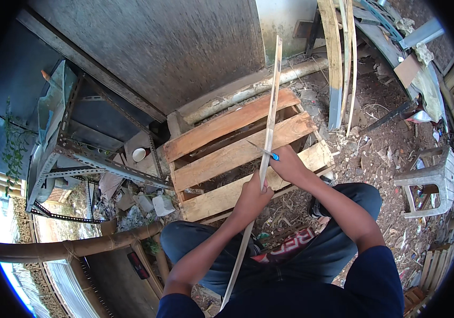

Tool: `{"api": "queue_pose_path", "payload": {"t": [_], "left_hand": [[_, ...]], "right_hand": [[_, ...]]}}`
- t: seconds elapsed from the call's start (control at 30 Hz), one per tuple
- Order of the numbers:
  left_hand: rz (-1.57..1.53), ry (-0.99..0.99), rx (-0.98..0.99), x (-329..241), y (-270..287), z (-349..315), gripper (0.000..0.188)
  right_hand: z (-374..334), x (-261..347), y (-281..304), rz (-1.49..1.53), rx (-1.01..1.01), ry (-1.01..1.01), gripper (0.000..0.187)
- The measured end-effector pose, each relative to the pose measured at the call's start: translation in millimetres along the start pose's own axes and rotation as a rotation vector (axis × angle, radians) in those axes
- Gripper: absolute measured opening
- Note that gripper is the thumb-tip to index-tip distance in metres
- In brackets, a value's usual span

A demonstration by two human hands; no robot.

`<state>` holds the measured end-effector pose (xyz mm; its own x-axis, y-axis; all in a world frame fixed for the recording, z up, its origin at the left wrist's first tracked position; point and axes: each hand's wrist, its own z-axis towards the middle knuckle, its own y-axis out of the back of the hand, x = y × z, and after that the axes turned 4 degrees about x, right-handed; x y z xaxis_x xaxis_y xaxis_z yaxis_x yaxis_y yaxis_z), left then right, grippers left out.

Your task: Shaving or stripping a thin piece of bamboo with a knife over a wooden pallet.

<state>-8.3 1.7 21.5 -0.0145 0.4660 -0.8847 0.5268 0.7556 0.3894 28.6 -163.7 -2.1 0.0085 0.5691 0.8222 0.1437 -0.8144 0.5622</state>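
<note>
A long, thin strip of pale wood or bamboo (273, 100) runs upright through the middle of the view, from above a wooden crate down between my knees. My left hand (253, 199) is wrapped round the strip near its middle. Just above it, my right hand (289, 164) grips a knife with a blue handle (275, 157). The knife's narrow blade (256, 147) points up and left and crosses the strip. Most of the handle is hidden in my fingers. Beneath both hands lies the slatted wooden crate (200, 174).
Several long wooden strips (335, 69) lean at the back right. A pale plastic stool (427, 177) stands on the littered dirt floor to the right. At left is a perforated metal frame (99, 164), with a white cup (139, 154) nearby. A bamboo rail (78, 248) runs at lower left.
</note>
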Motion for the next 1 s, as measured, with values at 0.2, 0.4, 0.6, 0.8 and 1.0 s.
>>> {"api": "queue_pose_path", "payload": {"t": [0.2,0.4,0.6,0.8,1.0], "left_hand": [[0.009,0.026,0.009,-1,0,1,0.02],[0.003,0.033,0.014,1,0,1,0.02],[0.028,-0.025,0.021,6,-2,2,0.02],[0.023,0.007,0.026,9,-4,4,0.021],[-0.001,0.013,0.02,18,-7,6,0.021]], "right_hand": [[2,3,0,0.027,0.024,-0.031,0.03],[3,-2,-3,0.047,0.036,-0.033,0.03],[3,-3,-3,0.062,0.047,-0.036,0.03],[6,-13,-11,0.063,0.031,-0.032,0.028],[9,-15,-14,0.038,0.059,-0.055,0.026]]}}
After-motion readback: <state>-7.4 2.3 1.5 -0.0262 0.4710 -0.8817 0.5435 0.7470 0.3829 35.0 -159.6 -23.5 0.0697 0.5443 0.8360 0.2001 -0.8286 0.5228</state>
